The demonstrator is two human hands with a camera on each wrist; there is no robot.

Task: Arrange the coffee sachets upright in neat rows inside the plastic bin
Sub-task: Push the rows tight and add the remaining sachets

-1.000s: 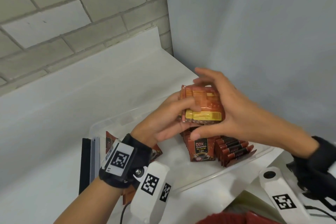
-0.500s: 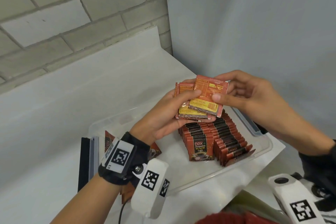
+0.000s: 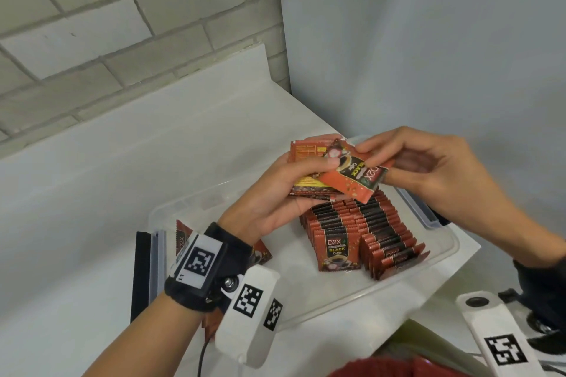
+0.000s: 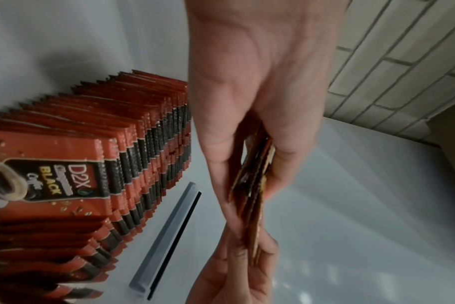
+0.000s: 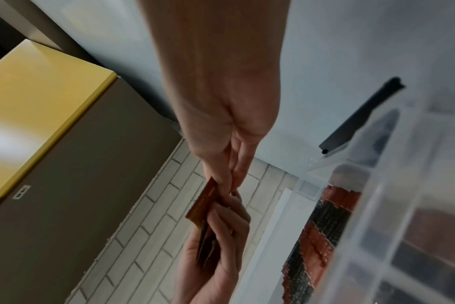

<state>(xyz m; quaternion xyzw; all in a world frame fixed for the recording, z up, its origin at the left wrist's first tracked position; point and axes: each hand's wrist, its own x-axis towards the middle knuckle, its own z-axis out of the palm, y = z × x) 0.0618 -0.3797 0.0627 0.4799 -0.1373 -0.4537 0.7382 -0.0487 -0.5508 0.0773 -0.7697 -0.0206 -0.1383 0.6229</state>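
Observation:
A clear plastic bin (image 3: 441, 257) sits on the white counter and holds two rows of red-and-black coffee sachets (image 3: 361, 232) standing upright, also seen in the left wrist view as rows of sachets (image 4: 122, 156). Above the bin my left hand (image 3: 284, 190) grips a small stack of sachets (image 3: 306, 180), thumb on top. My right hand (image 3: 407, 168) pinches one sachet (image 3: 355, 177) by its end, printed face up and slanted across the stack. In the right wrist view the pinched sachet (image 5: 203, 201) shows edge-on.
Loose sachets (image 3: 180, 236) lie at the bin's left end behind my left wrist. A grey and black lid clip (image 3: 150, 269) stands at the left, another clip (image 3: 419, 211) at the right rim. Brick wall behind, plain wall to the right, a yellow-topped cabinet (image 5: 39, 102).
My right hand lifted off the stack, drew one sachet from its top and turned it over, so its printed front now faces up. Both hands rose a little above the bin.

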